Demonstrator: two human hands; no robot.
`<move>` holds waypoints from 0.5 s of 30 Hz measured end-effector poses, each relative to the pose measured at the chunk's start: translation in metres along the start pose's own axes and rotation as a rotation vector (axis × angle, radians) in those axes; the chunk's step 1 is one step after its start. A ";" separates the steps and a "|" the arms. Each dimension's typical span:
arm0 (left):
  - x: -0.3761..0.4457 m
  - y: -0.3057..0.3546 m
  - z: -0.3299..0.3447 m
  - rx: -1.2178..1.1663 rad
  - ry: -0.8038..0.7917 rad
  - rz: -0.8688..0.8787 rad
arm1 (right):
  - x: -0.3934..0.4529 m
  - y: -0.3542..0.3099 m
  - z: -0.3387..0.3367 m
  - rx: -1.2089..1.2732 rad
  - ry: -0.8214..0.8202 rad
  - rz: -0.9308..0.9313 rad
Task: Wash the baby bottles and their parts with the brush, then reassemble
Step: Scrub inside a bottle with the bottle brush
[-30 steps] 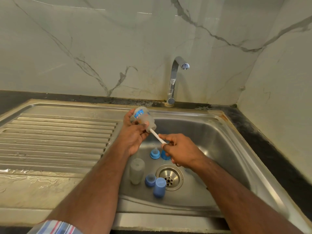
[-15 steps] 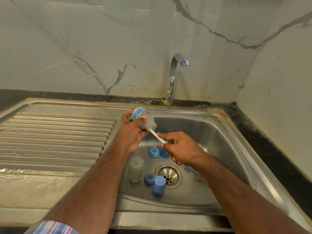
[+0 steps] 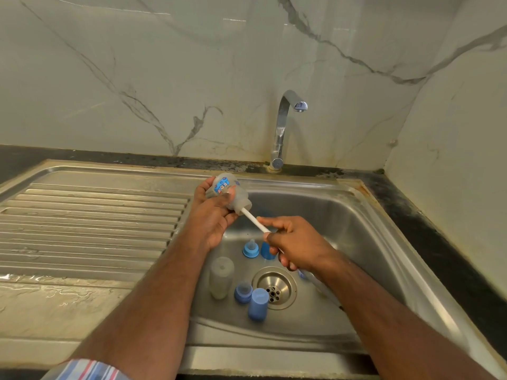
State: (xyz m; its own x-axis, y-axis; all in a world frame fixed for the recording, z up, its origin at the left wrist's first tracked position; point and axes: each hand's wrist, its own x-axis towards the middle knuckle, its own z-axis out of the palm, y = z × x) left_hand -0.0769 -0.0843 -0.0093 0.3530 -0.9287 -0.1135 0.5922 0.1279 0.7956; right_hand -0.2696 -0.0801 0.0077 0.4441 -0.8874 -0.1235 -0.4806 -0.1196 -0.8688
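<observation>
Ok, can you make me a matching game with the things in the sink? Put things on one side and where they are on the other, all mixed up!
Things:
1. bottle with the picture
2. brush handle
3. plain bottle
4. tap

Places:
A. standing on the sink floor, left of the drain
B. gripped in the left hand
C. at the back, over the basin, by the wall
D. pinched in the right hand, its end inside a bottle

Pairs: 1-B, 2-D, 3-A, 4-C
</observation>
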 end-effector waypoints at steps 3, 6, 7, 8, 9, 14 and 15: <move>0.000 0.000 0.002 0.024 -0.007 0.008 | -0.001 0.001 0.003 -0.284 0.144 -0.098; -0.001 -0.002 0.003 0.089 -0.037 0.023 | -0.001 -0.003 0.007 -0.566 0.156 -0.129; -0.001 -0.003 0.004 0.102 -0.043 0.024 | 0.000 -0.005 0.010 -0.562 0.123 -0.121; -0.002 -0.004 0.004 0.101 -0.045 0.023 | 0.001 -0.006 0.011 -0.483 0.075 -0.102; -0.002 -0.005 0.004 0.086 -0.042 0.022 | 0.002 -0.006 0.010 -0.329 0.020 -0.067; -0.002 -0.001 0.003 -0.034 -0.031 0.009 | 0.000 -0.002 0.000 0.233 -0.047 0.027; -0.001 0.000 0.003 -0.048 -0.035 0.003 | 0.001 -0.002 0.001 0.254 -0.017 0.020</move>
State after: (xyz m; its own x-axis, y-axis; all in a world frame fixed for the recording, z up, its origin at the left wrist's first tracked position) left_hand -0.0799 -0.0843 -0.0077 0.3299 -0.9398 -0.0892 0.6253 0.1467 0.7665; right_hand -0.2678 -0.0802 0.0089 0.4498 -0.8808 -0.1477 -0.2851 0.0151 -0.9584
